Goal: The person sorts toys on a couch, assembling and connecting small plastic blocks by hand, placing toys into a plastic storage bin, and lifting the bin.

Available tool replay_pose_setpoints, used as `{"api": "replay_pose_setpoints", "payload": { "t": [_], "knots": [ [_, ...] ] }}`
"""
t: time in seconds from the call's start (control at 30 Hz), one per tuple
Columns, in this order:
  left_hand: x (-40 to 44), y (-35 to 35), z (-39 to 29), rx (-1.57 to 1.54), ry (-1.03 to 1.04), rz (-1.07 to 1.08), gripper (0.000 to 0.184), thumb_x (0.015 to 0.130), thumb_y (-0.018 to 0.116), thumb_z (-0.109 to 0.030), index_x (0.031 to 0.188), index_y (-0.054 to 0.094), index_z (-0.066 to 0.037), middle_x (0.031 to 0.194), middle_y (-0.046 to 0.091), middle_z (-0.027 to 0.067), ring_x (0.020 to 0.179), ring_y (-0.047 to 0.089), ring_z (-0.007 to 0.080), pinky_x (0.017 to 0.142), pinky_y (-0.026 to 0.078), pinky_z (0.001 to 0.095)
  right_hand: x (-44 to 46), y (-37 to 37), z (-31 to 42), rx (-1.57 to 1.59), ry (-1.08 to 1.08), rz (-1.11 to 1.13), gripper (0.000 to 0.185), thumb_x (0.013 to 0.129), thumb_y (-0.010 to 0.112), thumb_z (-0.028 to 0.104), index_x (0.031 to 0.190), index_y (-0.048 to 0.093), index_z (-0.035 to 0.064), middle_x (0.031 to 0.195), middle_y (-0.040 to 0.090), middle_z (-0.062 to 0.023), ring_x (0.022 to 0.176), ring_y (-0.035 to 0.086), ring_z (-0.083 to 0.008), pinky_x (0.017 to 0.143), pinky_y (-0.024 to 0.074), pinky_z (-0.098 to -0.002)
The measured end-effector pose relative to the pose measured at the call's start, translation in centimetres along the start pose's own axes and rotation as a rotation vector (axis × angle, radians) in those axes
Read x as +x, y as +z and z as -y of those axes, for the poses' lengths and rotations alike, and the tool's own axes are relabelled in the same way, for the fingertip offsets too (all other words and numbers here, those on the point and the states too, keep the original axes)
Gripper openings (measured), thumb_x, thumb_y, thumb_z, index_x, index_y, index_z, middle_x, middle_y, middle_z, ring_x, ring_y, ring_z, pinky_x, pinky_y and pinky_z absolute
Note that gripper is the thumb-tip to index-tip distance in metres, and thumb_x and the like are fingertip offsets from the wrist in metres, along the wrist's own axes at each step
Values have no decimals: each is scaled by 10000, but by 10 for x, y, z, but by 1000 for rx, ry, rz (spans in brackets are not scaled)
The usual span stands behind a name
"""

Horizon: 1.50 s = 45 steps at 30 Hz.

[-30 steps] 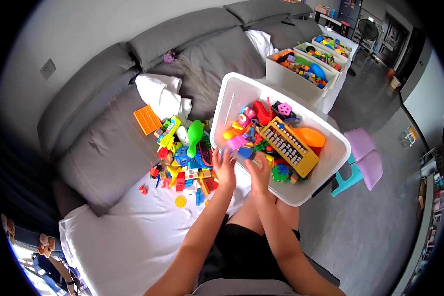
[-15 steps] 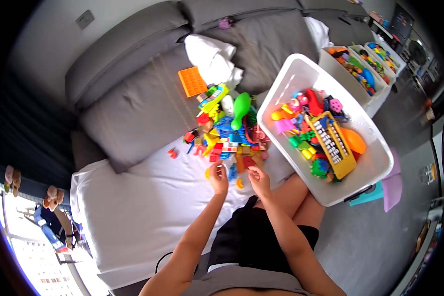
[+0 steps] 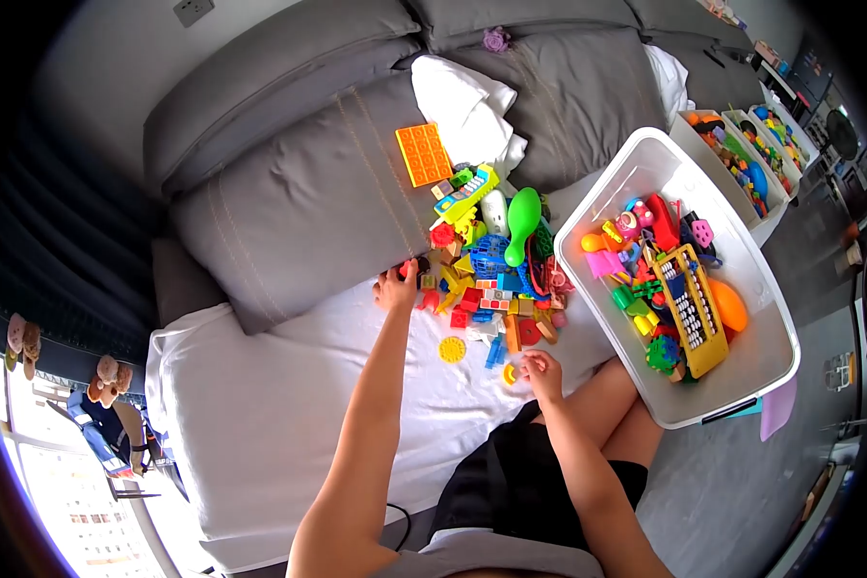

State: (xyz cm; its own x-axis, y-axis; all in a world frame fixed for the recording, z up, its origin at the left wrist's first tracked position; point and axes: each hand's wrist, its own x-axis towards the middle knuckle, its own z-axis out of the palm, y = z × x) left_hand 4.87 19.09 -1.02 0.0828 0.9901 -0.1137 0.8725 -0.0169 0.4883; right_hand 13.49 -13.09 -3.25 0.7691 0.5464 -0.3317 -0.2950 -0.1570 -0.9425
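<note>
My left hand (image 3: 396, 289) is at the left edge of a pile of toys (image 3: 491, 255) on the sofa, its fingers closed round a small dark and red toy (image 3: 420, 266). My right hand (image 3: 541, 374) is at the near side of the pile, fingers curled together beside a small yellow curved piece (image 3: 510, 374); whether it holds anything is too small to tell. Between the hands lie a yellow round disc (image 3: 452, 350) and a blue piece (image 3: 495, 353). A green maraca-like toy (image 3: 523, 225) rests on top of the pile.
A white bin (image 3: 776, 361) of toys, with a yellow abacus (image 3: 692, 310) inside, stands at the right. Behind it are more toy-filled bins (image 3: 723, 171). An orange grid block (image 3: 423, 154) and a white cloth (image 3: 464, 111) lie on the grey sofa (image 3: 308, 183).
Both hands have left the bin's edge for the pile. My left hand has moved left and closed on the dark and red toy. The view has shifted, placing the bin further right.
</note>
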Motion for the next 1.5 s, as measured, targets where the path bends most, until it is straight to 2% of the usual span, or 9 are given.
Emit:
{"api": "replay_pose_setpoints", "payload": {
  "t": [0.17,0.33,0.57,0.73,0.9,1.0,1.27,1.33,1.5],
  "knots": [
    [-8,-4,-27,134,51,-3,487,712,551,-570,1091,619,-273,1274,475,19,1167,397,308,939,328,447,-2,0,-2,29,12,5,89,840,579,71,926,597,56,789,626,-18,627,591,-94,536,475,-212],
    [-50,20,-12,-79,424,4,329,717,613,-439,955,656,-215,1109,586,-39,1066,470,271,905,360,431,0,2,1,26,43,-30,75,841,564,72,906,601,67,775,612,-7,621,596,-92,499,476,-214],
    [-134,23,4,-280,537,-53,227,784,607,-313,922,669,-145,1072,611,1,1001,501,278,896,377,393,-9,13,14,49,7,-120,320,840,603,164,1137,520,76,856,598,-26,688,601,-102,575,491,-227],
    [-179,17,10,-220,760,55,422,795,597,-353,1101,577,-64,1174,548,102,1043,485,328,924,361,419,-5,13,8,-440,-521,-165,437,795,671,213,1155,507,28,897,622,-61,733,614,-180,650,494,-273],
    [-186,5,23,-331,898,152,485,727,670,-317,1118,552,-54,1100,560,153,1009,506,332,877,392,430,-3,0,-8,-482,-359,-152,376,764,672,136,1096,553,4,828,635,-95,713,611,-177,656,485,-272],
    [-179,-4,28,-131,790,296,447,719,678,-295,1078,566,-53,997,590,137,914,546,309,812,414,420,2,0,-9,-266,-196,-149,323,772,664,131,1044,579,-21,800,635,-74,660,591,-135,606,475,-249],
    [-206,-15,6,-543,489,-123,300,776,666,-232,962,579,-14,832,598,108,747,550,251,728,421,360,-22,-14,37,278,48,-228,261,843,593,225,1018,596,31,807,597,-15,582,518,-58,495,412,-187],
    [-213,-6,-3,-900,244,60,218,838,621,-190,886,542,7,821,563,56,737,501,110,642,413,251,-26,-17,40,350,100,-240,256,849,589,222,1037,578,48,762,570,3,576,516,-64,493,426,-196],
    [-247,10,-105,-1391,-170,353,228,870,563,-314,910,533,-92,757,561,-22,648,480,65,576,390,208,-22,-47,81,606,148,-309,272,842,602,228,1020,586,22,727,562,9,579,526,-75,508,466,-198]
  ]
}}
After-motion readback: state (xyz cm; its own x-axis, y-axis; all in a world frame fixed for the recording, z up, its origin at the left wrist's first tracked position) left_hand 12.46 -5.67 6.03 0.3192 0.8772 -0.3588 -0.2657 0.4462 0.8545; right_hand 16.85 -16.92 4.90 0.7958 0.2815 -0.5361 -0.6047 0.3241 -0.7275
